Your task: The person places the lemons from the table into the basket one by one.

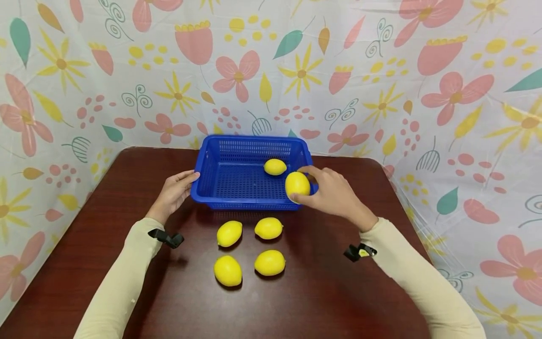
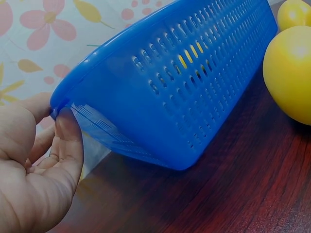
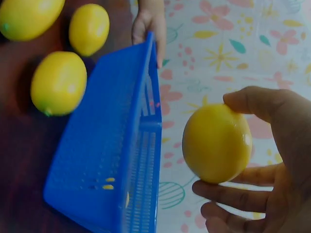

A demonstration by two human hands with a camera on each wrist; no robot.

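Right hand (image 1: 334, 192) pinches a lemon (image 1: 297, 184) at the right end of the basket (image 1: 247, 199), left hand (image 1: 174, 192) gripping its rim (image 2: 97, 56)! Head view reveals another lemon (image 1: 275, 167) inside; left wrist, just yellow through slots (image 2: 188, 54).

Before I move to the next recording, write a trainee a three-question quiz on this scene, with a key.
1. Count: how many lemons lie directly on the table?
2. True or false: the left grip holds a lemon and the right grip holds nothing.
3. Multiple choice: in the head view, the lemon inside the blue basket lies nearer which end? A) left B) right

Key:
1. Four.
2. False: the left grip pinches the basket's rim; the right grip has the held lemon.
3. B.
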